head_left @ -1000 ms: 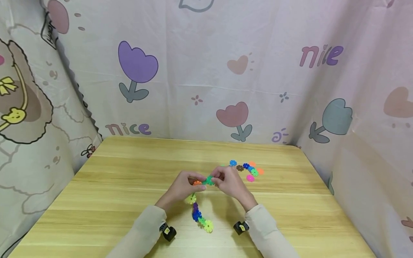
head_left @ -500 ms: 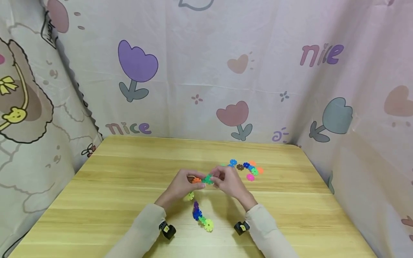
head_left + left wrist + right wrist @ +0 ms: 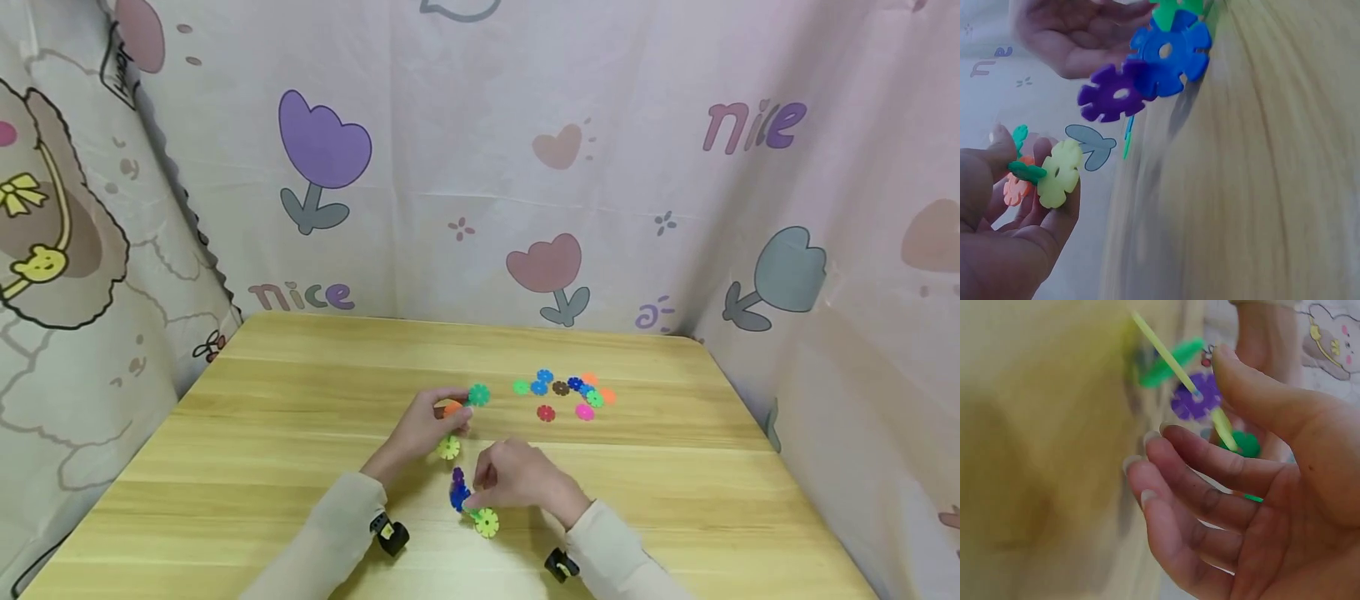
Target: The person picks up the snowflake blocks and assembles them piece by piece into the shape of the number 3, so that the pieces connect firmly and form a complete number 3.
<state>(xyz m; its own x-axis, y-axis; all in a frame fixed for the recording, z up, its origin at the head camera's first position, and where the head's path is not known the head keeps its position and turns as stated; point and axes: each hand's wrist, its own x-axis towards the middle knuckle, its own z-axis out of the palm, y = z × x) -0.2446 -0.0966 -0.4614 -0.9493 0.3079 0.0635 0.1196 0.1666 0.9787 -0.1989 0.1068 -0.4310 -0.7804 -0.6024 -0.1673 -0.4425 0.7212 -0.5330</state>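
While the left grip (image 3: 422,427) holds linked discs (image 3: 1064,175), scattered discs (image 3: 561,388) dot the table (image 3: 315,375).

Scattered discs (image 3: 546,413) on the table (image 3: 300,383) — behind the right hand (image 3: 527,477)

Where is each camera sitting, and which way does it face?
Head: worn on the head, facing forward and down over the table to the patterned cloth; left hand, right hand and sleeves show.
Left wrist: worn there, facing the left hand and its linked discs; part of the right hand shows at the top.
Right wrist: worn there, facing the right hand, palm side showing, with part of the left hand behind.
Shared: both wrist views show both hands and a purple disc.
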